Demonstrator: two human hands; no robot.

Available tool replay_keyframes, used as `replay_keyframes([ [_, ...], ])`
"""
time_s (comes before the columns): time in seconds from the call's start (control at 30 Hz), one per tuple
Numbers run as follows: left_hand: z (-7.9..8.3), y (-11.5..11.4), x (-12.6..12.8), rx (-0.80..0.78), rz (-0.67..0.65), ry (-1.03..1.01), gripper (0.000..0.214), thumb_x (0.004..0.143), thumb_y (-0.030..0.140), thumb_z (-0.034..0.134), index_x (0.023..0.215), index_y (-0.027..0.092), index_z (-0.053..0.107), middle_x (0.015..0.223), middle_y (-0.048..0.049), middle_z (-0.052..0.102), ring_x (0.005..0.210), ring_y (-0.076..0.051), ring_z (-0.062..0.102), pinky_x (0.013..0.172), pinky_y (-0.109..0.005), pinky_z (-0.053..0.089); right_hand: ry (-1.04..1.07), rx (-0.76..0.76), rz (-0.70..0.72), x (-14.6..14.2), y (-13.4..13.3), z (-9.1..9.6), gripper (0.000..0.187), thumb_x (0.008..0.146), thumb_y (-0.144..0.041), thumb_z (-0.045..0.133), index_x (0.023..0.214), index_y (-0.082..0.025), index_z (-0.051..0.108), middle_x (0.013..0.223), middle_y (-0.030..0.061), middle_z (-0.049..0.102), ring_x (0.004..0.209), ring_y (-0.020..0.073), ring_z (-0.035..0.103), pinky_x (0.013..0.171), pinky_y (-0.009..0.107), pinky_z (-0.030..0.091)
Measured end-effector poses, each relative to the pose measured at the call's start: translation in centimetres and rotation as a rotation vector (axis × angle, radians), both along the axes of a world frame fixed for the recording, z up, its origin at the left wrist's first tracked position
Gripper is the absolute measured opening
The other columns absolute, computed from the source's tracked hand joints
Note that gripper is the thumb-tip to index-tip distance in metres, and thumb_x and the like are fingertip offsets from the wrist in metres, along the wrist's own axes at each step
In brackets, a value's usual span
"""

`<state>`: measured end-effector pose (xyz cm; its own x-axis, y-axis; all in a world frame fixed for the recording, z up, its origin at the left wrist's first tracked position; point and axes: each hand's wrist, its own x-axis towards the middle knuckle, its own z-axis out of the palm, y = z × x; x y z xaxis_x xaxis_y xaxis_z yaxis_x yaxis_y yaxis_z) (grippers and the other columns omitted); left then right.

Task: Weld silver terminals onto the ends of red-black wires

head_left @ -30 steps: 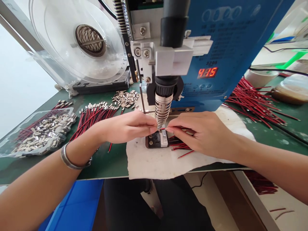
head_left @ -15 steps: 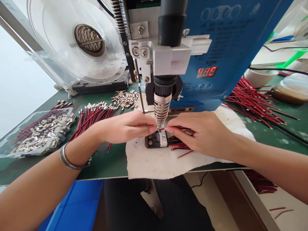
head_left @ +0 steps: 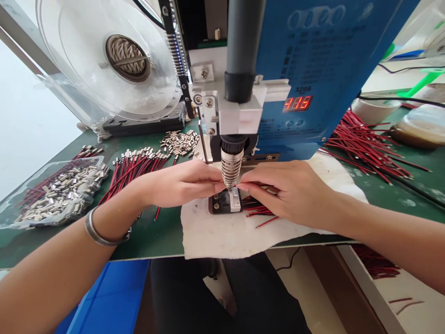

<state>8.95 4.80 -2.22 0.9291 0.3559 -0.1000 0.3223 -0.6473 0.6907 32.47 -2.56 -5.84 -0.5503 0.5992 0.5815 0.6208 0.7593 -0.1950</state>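
My left hand (head_left: 184, 183) and my right hand (head_left: 288, 190) meet under the ribbed metal tip (head_left: 231, 168) of the blue machine (head_left: 323, 69). Both pinch a thin red wire whose visible part is hidden by the tip. Right below the fingertips sits a small dark metal fixture (head_left: 225, 202) on a white cloth (head_left: 222, 232). A few loose red wires (head_left: 259, 212) lie under my right hand. The tip stands low, almost on the fixture.
Left of my arm lie red wires with metal ends (head_left: 134, 164), a heap of metal sleeves (head_left: 181, 141) and a clear bag of sleeves (head_left: 52, 190). A clear reel (head_left: 114, 60) stands behind. A big pile of red wires (head_left: 365, 146) lies right. The machine's display (head_left: 297, 103) glows red.
The machine's head and ribbed tip have come down onto the fixture between my fingertips. Both hands have stayed in place.
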Motion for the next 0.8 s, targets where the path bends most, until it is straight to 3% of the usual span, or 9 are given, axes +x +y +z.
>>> replay_keyframes([
  [0.33, 0.07, -0.27, 0.11, -0.062, 0.01, -0.034, 0.02, 0.098, 0.021, 0.044, 0.088, 0.014, 0.06, 0.075, 0.0009, 0.045, 0.066, -0.011, 0.04, 0.06, -0.024, 0.037, 0.0, -0.007, 0.005, 0.04, -0.13, -0.03, 0.018, 0.1, -0.017, 0.058, 0.09, -0.016, 0.073, 0.082, 0.0027, 0.077, 0.073, 0.0154, 0.069, 0.069, 0.026, 0.049],
  [0.57, -0.11, -0.06, 0.0, -0.031, 0.0, -0.027, 0.025, 0.102, 0.026, 0.044, 0.097, 0.013, 0.064, 0.08, -0.0019, 0.05, 0.07, -0.013, 0.042, 0.063, -0.025, 0.039, 0.005, -0.043, -0.001, 0.14, -0.14, 0.01, 0.018, 0.101, -0.018, 0.058, 0.091, -0.017, 0.073, 0.082, 0.0031, 0.077, 0.072, 0.0159, 0.069, 0.069, 0.028, 0.05],
  [0.8, -0.02, -0.05, 0.09, -0.016, -0.012, -0.03, 0.026, 0.102, 0.025, 0.043, 0.088, 0.014, 0.062, 0.077, -0.0007, 0.047, 0.069, -0.013, 0.041, 0.064, -0.026, 0.039, 0.013, -0.014, 0.023, 0.05, -0.12, 0.05, 0.018, 0.099, -0.014, 0.059, 0.09, -0.014, 0.073, 0.081, 0.0038, 0.077, 0.072, 0.0153, 0.069, 0.069, 0.027, 0.049],
])
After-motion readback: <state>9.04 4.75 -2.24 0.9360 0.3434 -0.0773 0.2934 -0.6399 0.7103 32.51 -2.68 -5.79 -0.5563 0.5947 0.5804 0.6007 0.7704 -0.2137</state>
